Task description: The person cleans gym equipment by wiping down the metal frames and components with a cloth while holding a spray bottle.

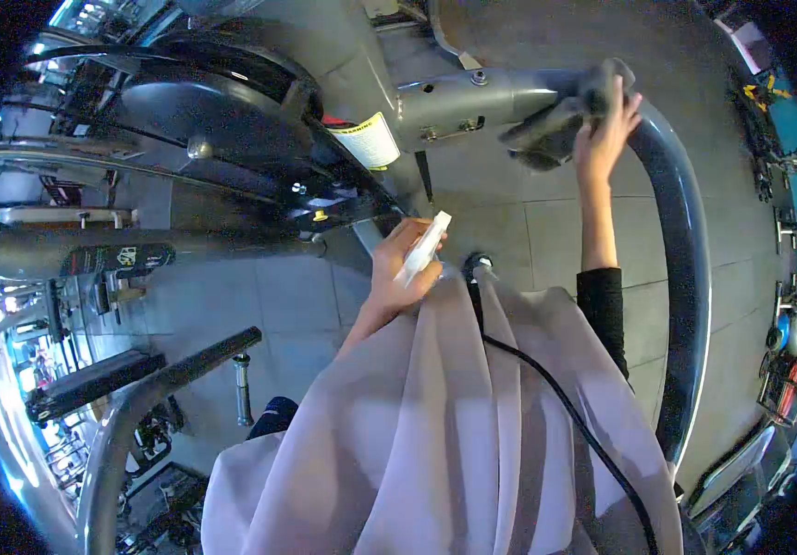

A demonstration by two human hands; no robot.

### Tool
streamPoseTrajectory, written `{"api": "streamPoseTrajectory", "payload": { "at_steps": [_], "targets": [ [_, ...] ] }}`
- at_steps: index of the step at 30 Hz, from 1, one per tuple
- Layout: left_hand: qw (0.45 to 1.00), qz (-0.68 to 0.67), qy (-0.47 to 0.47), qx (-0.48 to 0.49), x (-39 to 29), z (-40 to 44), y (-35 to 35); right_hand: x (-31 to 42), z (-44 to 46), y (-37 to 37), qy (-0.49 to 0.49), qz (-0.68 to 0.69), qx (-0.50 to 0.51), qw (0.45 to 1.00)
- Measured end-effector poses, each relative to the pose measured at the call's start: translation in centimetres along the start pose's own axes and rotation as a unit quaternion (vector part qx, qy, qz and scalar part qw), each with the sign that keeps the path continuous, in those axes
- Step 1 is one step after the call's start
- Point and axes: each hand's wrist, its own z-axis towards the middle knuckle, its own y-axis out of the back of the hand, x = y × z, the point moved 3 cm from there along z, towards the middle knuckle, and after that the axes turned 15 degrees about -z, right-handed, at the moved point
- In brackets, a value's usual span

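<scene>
My left hand (405, 268) is closed around a small white bottle (424, 248), which tilts up to the right in front of my body. Up at the right, my right hand (607, 139) presses a dark grey cloth (546, 139) against the thick grey tube (481, 97) of a gym machine, near where it bends. Part of the cloth is bunched over the tube and part hangs down, blurred. Its grip on the cloth is partly hidden by the back of the hand.
A curved grey frame tube (685, 277) runs down my right side. A warning label (368, 141) hangs on the machine by a large dark round part (213, 116). A padded bar (93, 384) is at lower left. A black cable (565, 398) crosses my clothing.
</scene>
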Motion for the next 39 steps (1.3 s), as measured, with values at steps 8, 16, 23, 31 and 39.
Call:
{"api": "streamPoseTrajectory", "payload": {
  "at_steps": [8,16,23,31,39],
  "targets": [
    [1.000,-0.004,-0.031,0.002,0.2,-0.3,-0.7,13.0,-5.0,-0.3,0.160,0.188,0.119,0.962],
    [1.000,0.007,0.002,-0.010,-0.8,-0.3,-0.1,16.2,-9.6,-1.9,0.359,0.007,0.106,0.927],
    [0.999,0.018,-0.017,-0.038,-0.5,-0.8,0.7,15.1,-10.5,-1.0,0.284,-0.079,0.071,0.953],
    [0.999,0.017,0.015,-0.033,-0.8,-0.9,0.8,14.5,-9.0,2.1,0.222,0.078,0.178,0.955],
    [1.000,0.016,-0.007,0.000,-0.7,-0.6,0.2,4.5,-12.5,2.4,-0.379,0.433,0.178,0.799]
  ]
}}
